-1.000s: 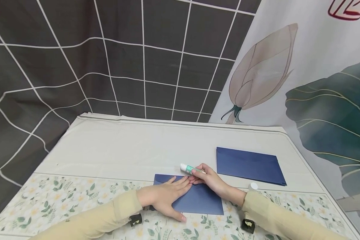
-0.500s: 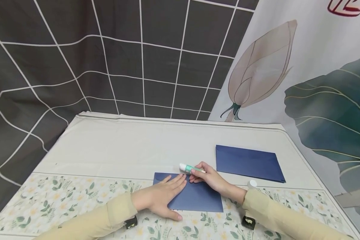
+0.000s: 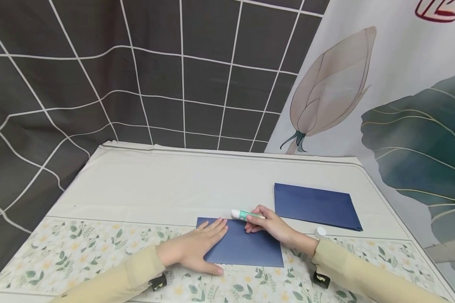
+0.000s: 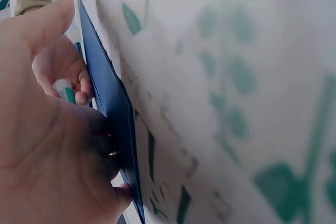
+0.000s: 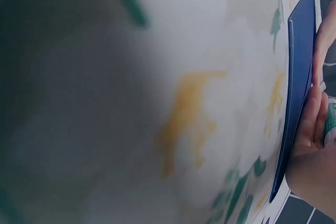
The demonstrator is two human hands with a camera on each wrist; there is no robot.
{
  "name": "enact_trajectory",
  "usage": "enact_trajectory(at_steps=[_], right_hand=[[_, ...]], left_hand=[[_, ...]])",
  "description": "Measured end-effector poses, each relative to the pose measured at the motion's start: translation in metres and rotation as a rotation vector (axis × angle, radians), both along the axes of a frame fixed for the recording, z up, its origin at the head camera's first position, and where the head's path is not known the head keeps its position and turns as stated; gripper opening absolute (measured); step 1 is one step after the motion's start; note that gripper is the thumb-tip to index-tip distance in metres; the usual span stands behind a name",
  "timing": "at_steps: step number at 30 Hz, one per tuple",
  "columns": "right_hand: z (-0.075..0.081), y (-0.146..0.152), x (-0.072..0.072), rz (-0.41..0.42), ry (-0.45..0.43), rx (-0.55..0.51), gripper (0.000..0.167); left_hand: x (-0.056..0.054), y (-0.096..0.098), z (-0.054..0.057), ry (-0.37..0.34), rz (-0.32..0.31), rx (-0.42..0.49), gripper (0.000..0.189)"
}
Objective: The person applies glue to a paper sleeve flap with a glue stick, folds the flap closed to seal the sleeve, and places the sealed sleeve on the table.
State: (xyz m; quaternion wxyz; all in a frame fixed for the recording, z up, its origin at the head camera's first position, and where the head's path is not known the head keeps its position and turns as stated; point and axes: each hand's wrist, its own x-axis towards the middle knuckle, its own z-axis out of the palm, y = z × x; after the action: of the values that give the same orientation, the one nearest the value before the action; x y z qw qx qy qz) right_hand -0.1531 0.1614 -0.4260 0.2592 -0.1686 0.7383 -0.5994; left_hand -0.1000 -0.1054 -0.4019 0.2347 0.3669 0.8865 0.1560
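Note:
A dark blue envelope (image 3: 246, 250) lies near the front of the table. My left hand (image 3: 195, 248) rests on its left part, fingers straight and spread, thumb off the near edge over the floral cloth. My right hand (image 3: 271, 225) holds a white and green glue stick (image 3: 242, 215) between thumb and fingers, tilted, its white end pointing left over the envelope's far edge. The lower fingers of that hand are at the envelope's surface. In the left wrist view the glue stick (image 4: 65, 90) shows past my left palm; the right wrist view catches only part of it.
More blue envelopes (image 3: 316, 207), apparently stacked, lie at the back right. A small round white cap (image 3: 320, 232) stands by my right sleeve. The table has a cream cover (image 3: 167, 181) with a floral strip in front; a dark checked curtain (image 3: 136, 75) hangs behind.
My left hand has slid left across the envelope, away from the right fingers. My right hand has shifted slightly right with the glue stick still in its grip.

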Motion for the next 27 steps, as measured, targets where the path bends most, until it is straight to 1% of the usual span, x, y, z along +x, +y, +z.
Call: enact_trajectory(at_steps=[7,12,19,23,27], right_hand=[[0.002,0.009,0.002,0.01,0.02,-0.014,0.026],[0.002,0.015,0.002,-0.015,0.019,0.002,0.024],[0.002,0.024,0.003,-0.049,0.006,-0.005,0.021],[0.003,0.029,0.005,-0.059,0.0,0.006,0.023],[0.005,0.032,0.007,-0.068,-0.005,0.019,0.026]], left_hand=[[0.001,-0.009,-0.003,0.008,0.026,0.007,0.1],[0.001,-0.015,-0.005,0.027,0.042,0.009,0.102],[0.003,-0.022,-0.003,0.031,0.059,0.024,0.101],[0.006,-0.024,-0.001,0.035,0.063,0.021,0.1],[0.008,-0.027,-0.002,0.043,0.073,0.004,0.101]])
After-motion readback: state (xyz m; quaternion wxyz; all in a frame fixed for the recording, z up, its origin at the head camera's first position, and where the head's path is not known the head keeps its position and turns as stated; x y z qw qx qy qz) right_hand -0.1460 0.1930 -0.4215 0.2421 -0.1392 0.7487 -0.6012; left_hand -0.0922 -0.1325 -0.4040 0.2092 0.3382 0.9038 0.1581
